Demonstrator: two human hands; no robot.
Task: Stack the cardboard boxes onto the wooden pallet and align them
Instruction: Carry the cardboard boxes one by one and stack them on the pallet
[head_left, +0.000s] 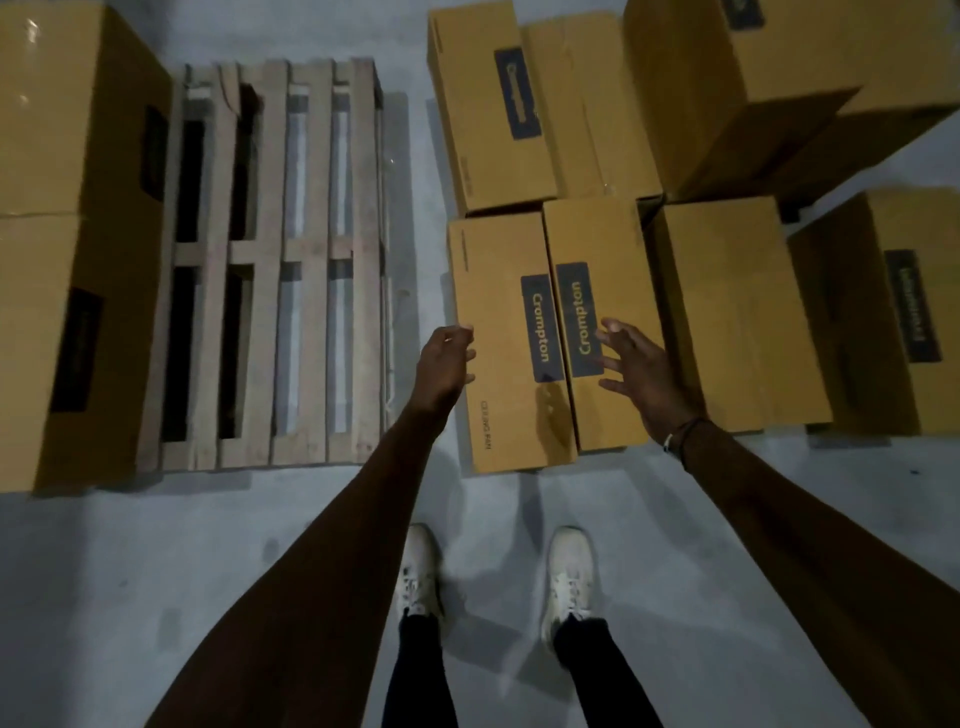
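Note:
A bare wooden pallet (270, 270) lies on the floor at centre left. To its right, two long cardboard boxes marked Crompton lie side by side, the left one (498, 291) and the right one (597, 239). My left hand (447, 364) is at the left box's left edge, fingers loosely curled, and whether it touches the box I cannot tell. My right hand (639, 369) hovers with spread fingers over the right box, holding nothing.
Two big boxes (67, 208) stand along the pallet's left side. More cardboard boxes (737, 312) crowd the right and far side, some stacked (779, 67). My white shoes (569, 571) stand on grey concrete floor near the boxes' front ends.

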